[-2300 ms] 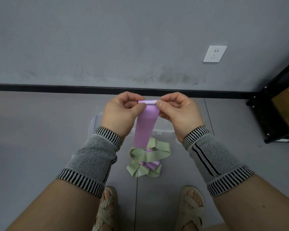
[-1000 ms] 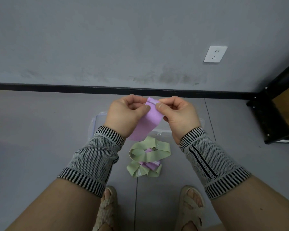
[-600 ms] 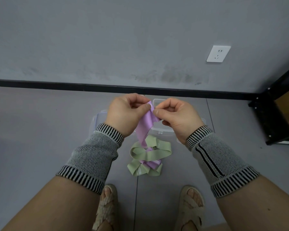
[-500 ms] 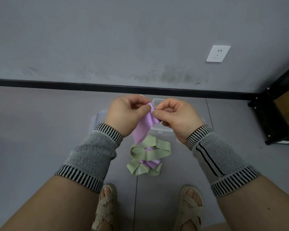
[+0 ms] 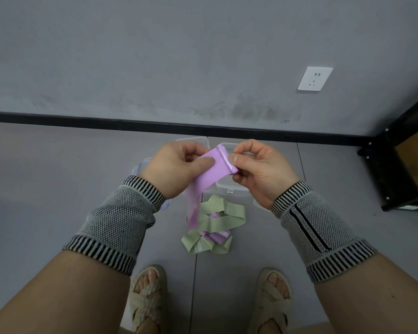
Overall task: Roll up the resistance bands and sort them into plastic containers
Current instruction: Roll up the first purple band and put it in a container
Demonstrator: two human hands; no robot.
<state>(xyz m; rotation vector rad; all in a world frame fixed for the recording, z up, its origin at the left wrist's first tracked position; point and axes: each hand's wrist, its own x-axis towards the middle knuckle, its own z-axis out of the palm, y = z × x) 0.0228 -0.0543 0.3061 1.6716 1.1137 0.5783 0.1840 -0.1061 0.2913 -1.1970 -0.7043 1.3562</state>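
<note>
While both hands pinch the purple band [image 5: 215, 169], left hand [image 5: 176, 169] and right hand [image 5: 261, 169] curl round its rolled end. Green bands [image 5: 217, 220] on the floor [image 5: 58, 189] carry unreadable pale print.

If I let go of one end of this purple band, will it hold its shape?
Probably not. The purple band hangs limp below the left hand, so it looks floppy. The small roll started at the right hand would likely unwind if released.
</note>
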